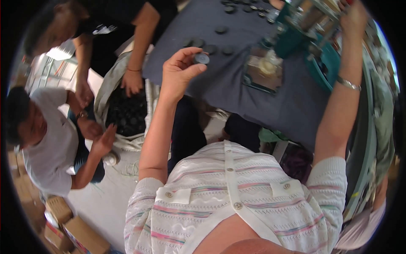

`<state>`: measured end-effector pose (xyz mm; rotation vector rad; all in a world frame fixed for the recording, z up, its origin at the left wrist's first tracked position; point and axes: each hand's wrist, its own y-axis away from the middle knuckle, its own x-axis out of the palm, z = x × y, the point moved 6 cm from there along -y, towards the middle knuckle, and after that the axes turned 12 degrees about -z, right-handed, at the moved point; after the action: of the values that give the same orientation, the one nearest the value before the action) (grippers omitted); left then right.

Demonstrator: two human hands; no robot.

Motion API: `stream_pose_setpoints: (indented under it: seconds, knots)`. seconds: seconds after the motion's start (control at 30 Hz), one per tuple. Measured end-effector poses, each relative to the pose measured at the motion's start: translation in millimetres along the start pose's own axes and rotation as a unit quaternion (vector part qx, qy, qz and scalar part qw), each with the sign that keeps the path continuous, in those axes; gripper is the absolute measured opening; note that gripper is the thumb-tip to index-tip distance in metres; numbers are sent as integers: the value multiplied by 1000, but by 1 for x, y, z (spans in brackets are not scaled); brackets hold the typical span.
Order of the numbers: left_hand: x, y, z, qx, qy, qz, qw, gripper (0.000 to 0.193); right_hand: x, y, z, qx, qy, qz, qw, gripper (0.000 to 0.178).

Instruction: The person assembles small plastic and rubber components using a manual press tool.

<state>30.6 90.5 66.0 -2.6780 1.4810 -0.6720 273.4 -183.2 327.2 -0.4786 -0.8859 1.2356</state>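
My left hand (179, 72) pinches a small round disc-like cap (201, 58) with a greyish face between thumb and fingers, above the near left part of the cloth-covered table. Several dark round caps (210, 49) lie on the cloth just beyond it. At the far right, my raised right hand (354, 17) is closed round the lever of a green hand press (292, 40); a bit of red shows at its fingers, and the picture's rim cuts part of the grip off. Below the press head, a pale round piece (267, 67) sits on the base plate (262, 86).
A teal basin (325, 74) stands beside the press on the right. More dark caps (229, 8) are scattered at the table's far side. On my left, two people reach around an open sack (149, 99) of black caps. Cardboard boxes (86, 235) stand at lower left.
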Motion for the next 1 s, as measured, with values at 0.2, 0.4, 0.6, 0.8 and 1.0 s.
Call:
stream_pose_setpoints:
  seconds: [0.2,0.4,0.6,0.8,1.0]
  knots:
    - [96,1,47,61,-166,63,982,40,-6,9,2,74,-26,-25,997,19]
    - [135,-3,78,143,-248,24,958,43,-9,10,6,81,5,-23,996,19]
    - [145,-5,91,158,-274,36,948,46,-11,9,4,58,-17,0,998,20]
    - [150,-4,85,201,-301,38,931,62,-14,6,7,72,-36,1,997,19]
    - [148,-8,90,195,-298,73,931,82,-25,51,71,-15,-91,-37,995,20]
